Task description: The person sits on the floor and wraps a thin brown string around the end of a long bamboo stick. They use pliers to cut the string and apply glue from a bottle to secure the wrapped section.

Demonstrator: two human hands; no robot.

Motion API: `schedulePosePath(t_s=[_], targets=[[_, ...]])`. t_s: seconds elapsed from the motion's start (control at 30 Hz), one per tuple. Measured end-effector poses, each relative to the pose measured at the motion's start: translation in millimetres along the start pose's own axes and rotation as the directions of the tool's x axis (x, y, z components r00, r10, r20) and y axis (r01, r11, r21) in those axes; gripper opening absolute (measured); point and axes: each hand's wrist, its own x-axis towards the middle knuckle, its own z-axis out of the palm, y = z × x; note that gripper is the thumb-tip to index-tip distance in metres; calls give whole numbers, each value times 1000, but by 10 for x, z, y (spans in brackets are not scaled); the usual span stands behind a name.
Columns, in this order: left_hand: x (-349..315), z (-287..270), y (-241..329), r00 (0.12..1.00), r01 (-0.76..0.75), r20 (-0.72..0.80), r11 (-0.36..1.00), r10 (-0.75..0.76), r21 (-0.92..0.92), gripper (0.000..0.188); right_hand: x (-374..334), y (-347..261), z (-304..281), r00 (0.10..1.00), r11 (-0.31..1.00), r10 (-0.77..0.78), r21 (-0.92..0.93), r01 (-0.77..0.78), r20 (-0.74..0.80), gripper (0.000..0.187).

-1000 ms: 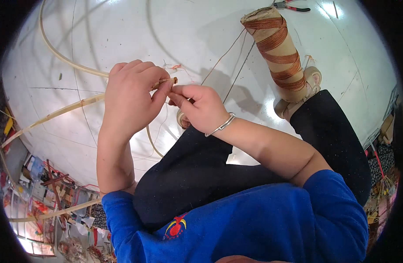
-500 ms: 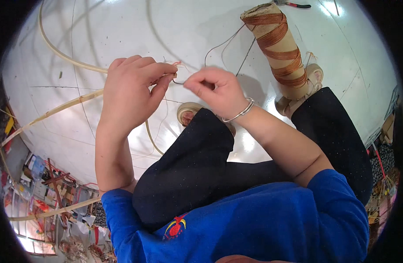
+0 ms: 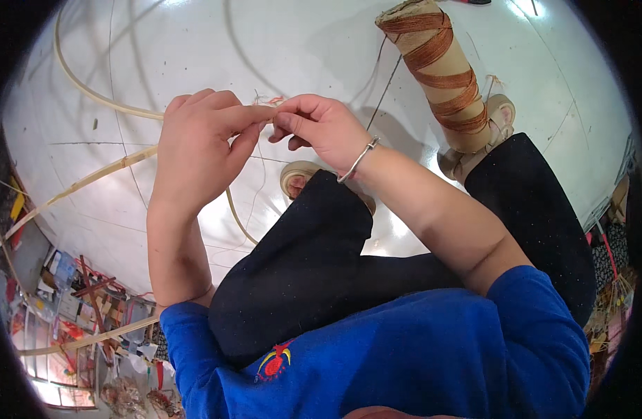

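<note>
My left hand is closed, its thumb and forefinger pinching the end of pale bamboo strips. One bamboo strip curves away to the far left, and a second strip runs down to the left. My right hand, with a metal bangle at its wrist, is pinched against the left fingertips, closed on a thin dark cord. The fingers hide the spot where cord and bamboo meet. Brown cord winds in bands round a thick beige tube at the far right, from which a thin strand hangs.
My sandalled feet rest on the white floor. Reddish thread scraps lie beyond my hands. Part of a dark-handled tool shows at the top edge. Mixed clutter fills the lower left.
My right hand has moved left, closing the gap to the left fingertips. The dark cord stretch visible between the hands is now hidden. The view has shifted slightly.
</note>
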Motion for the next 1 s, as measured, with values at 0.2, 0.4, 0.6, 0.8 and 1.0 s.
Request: schedulePosePath(t_s=[0.2,0.4,0.6,0.8,1.0], targets=[[13,-12,2,1000,-23,-7,1000,23,13,13,69,115,29,987,987,-157,-29,156,-27,14],[13,-6,9,1000,5,14,1000,-5,3,13,65,143,54,998,997,-66,48,66,-17,13],[43,-33,36,999,5,36,1000,-4,-21,11,48,200,118,987,995,-98,3,99,-131,12],[34,-18,50,1000,8,-10,1000,-8,-1,4,104,219,57,906,933,-353,-160,322,-232,11],[23,-46,35,999,25,36,1000,-24,-16,8,137,190,72,897,918,-384,-196,345,-217,11]])
